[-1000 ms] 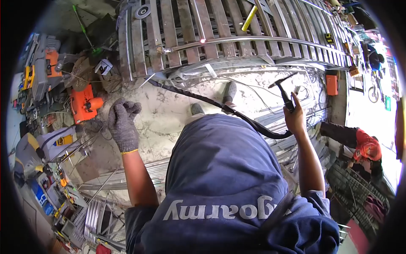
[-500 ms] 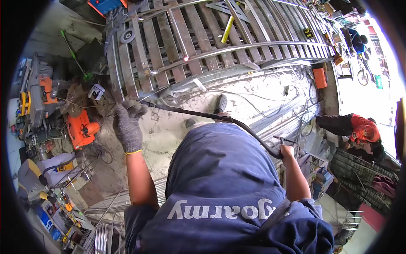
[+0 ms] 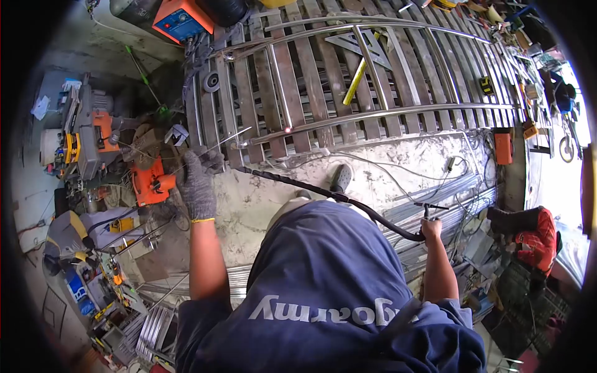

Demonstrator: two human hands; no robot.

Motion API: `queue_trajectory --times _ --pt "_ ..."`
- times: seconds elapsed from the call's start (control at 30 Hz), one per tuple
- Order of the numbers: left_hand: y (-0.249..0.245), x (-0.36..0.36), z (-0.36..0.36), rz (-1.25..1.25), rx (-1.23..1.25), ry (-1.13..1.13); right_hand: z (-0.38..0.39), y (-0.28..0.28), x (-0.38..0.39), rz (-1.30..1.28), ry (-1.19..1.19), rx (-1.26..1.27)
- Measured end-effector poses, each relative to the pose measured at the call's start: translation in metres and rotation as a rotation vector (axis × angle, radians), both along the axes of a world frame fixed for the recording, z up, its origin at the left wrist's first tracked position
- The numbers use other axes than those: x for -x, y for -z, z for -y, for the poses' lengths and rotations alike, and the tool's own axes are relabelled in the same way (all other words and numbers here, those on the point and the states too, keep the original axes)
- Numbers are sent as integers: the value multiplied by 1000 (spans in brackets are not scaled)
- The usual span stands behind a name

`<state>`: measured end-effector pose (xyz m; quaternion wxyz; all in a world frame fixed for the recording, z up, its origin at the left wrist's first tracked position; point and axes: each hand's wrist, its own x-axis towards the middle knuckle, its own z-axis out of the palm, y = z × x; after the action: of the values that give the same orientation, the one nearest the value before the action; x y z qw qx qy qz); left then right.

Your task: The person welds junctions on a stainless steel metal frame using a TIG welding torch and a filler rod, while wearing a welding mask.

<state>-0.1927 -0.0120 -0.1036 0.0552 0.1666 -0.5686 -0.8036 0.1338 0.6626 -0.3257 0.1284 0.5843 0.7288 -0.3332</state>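
My left hand (image 3: pixel 202 180), in a grey knitted glove, is closed around a thin metal rod (image 3: pixel 235 137). The rod's tip points right, near the edge of the slatted bench. Out to the right, my bare right hand (image 3: pixel 431 229) grips a welding torch (image 3: pixel 428 211) with a slim black head. Its black sleeved cable (image 3: pixel 348 200) runs across in front of my body towards the left hand. On the bench (image 3: pixel 249 118) lies a frame of shiny metal tubes (image 3: pixel 398 111). A small bright spot shows on its near tube.
A square (image 3: pixel 360 46), a yellow ruler-like strip (image 3: pixel 354 84) and a tape measure (image 3: pixel 485 86) lie on the bench. An orange welding machine (image 3: pixel 181 22) stands behind. Metal tubes (image 3: pixel 448 189) and cables lie on the floor. A person in red (image 3: pixel 540 242) bends at right.
The view has shifted, so the bench sits lower and farther right. The torch has turned in my right hand. More of the rod shows beyond my left hand.
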Motion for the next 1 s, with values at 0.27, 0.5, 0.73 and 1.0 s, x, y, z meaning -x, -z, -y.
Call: queue_trajectory --times 0.27,0.5,0.73,1.0 --pt "-16 -9 50 -14 158 -24 -7 50 74 122 -260 31" --pt "14 -39 134 48 182 -84 72 15 103 109 -295 -115" --pt "35 -32 213 31 162 53 200 -33 74 72 -187 -169" --pt "29 20 216 -32 53 203 276 -181 82 -173 -274 -419"
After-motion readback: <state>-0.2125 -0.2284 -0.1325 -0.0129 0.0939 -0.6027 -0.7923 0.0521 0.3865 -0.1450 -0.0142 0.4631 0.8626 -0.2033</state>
